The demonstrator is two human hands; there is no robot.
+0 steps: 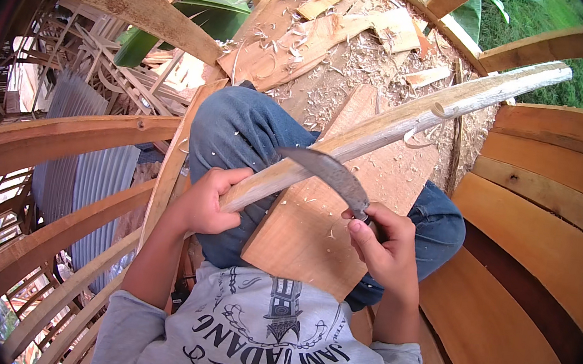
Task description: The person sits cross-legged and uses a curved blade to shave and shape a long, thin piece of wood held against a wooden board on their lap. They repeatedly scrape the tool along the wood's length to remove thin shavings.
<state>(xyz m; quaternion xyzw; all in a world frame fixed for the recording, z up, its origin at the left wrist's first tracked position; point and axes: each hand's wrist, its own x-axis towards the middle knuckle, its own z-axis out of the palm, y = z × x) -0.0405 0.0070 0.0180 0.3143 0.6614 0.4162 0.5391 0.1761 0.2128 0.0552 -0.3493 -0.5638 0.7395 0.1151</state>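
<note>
My left hand (212, 200) is wrapped round the near end of a long pale wooden pole (377, 128), which slants away to the upper right. In my right hand (386, 244) is a knife with a curved, dark blade (332, 176); its handle is mostly hidden in my fingers. The blade lies across the pole a little beyond my left hand, its tip pointing left. From here I cannot tell whether the edge touches the wood. Thin curled shavings (418, 140) cling to the pole farther out. A flat wooden board (307, 234) rests across my lap, under the pole.
Shavings and wood offcuts (395, 30) litter the floor ahead. Stacked orange-brown planks (532, 216) rise on the right. Wooden rails (70, 135) stand on the left, with corrugated sheets (108, 179) and scrap sticks beyond. Green leaves (208, 0) hang at the upper left.
</note>
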